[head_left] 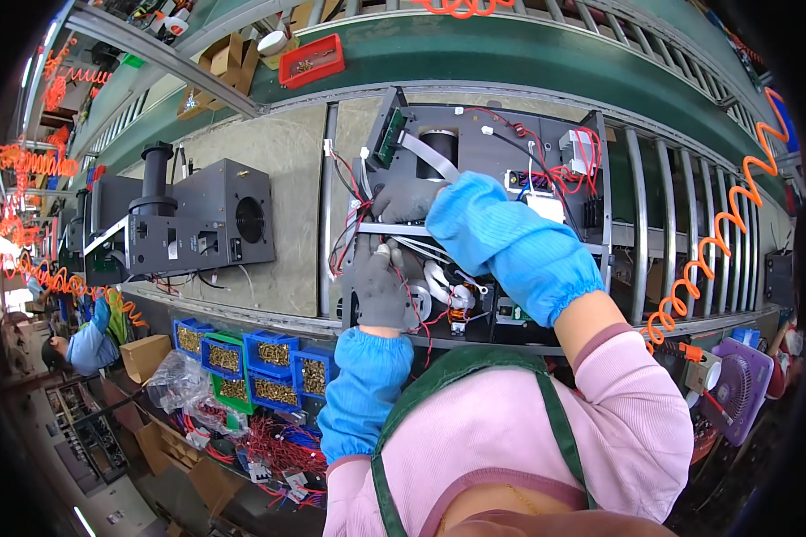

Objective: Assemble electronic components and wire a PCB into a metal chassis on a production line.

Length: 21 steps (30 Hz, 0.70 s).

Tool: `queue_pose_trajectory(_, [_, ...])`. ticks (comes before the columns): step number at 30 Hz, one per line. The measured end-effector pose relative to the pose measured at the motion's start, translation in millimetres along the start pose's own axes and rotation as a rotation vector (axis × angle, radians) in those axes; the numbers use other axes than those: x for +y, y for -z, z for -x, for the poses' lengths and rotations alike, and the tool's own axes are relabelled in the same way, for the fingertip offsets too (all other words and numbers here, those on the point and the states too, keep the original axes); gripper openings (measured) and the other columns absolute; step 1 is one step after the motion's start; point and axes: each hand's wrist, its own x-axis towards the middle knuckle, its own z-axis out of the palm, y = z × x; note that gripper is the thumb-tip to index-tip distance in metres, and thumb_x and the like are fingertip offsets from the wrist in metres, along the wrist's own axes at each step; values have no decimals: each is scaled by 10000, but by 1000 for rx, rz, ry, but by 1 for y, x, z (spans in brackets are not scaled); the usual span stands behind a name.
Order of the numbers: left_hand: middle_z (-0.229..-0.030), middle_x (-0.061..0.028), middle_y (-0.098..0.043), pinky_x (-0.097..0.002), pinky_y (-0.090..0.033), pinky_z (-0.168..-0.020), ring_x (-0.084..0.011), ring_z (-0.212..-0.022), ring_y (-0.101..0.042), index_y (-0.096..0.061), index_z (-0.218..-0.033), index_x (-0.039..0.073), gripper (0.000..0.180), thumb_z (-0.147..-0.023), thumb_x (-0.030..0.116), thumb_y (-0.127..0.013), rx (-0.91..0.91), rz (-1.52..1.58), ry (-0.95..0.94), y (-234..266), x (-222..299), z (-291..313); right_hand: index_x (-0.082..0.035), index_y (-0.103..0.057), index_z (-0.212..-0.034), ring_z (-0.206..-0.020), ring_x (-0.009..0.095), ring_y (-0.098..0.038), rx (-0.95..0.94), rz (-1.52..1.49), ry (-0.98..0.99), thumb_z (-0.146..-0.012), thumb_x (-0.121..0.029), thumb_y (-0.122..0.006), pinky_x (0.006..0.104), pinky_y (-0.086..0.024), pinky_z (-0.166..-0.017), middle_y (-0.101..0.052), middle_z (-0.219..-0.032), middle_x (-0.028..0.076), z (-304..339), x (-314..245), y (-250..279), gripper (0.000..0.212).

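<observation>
An unfinished dark grey machine housing (501, 161) lies in front of me with its inside exposed. My left hand (381, 291), in a grey glove and blue sleeve, reaches into the near part of it. Its fingers are bent together beside a thin red wire (408, 291); what they pinch is too small to tell. Just beyond, my right hand (407, 200), gloved alike, lies by the left edge with curled fingers, and their grip is partly hidden. A flat ribbon cable (428, 154) runs from a green circuit board (389, 139) toward the right hand. White cables (437, 279) lie right of my left hand.
Another grey housing (208, 219) with a black tube stands at left. Blue bins (276, 394) of brass-coloured fasteners sit near left, above bundled wires (282, 452). A red tray (312, 61) lies far off. Metal rollers (672, 228) and an orange coiled hose (700, 268) are at right.
</observation>
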Motion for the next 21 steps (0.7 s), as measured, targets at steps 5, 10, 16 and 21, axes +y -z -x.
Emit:
queue_pose_trajectory(5, [-1134,-106,-541,-250,-510,-743,-155,-886,-569,-378,-1387,21,443,-956,77,-465,-207,-802,-350,35,-1,-1,-91,-735,-975,-863,246,-663,125,41,-47,-653,-217,-716,351,-507,-770,-711,-915,111,-6,-2,-10,346])
queue_pose_trajectory(10, [-969,-130,-600,-251,-447,-593,-158,-769,-570,-492,-1255,26,394,-899,174,-571,-253,-168,282,12,68,67,-77,-733,-962,-874,238,-660,234,-53,-91,-627,-199,-732,340,-507,-765,-709,-919,110,10,-7,-7,356])
queue_pose_trajectory(16, [-658,-83,-571,-267,-399,-494,-149,-572,-517,-605,-1151,25,326,-895,226,-614,-705,-167,-61,44,113,86,-69,-722,-1004,-914,232,-646,-25,-26,-25,-678,-184,-717,350,-495,-766,-701,-942,112,10,-16,5,346])
queue_pose_trajectory(21, [-842,-115,-588,-287,-442,-605,-163,-671,-532,-549,-1242,14,352,-918,150,-542,-644,-143,-212,29,132,67,-68,-696,-1010,-888,277,-654,-42,381,-64,-802,-224,-609,398,-486,-761,-689,-949,135,-1,-22,3,274])
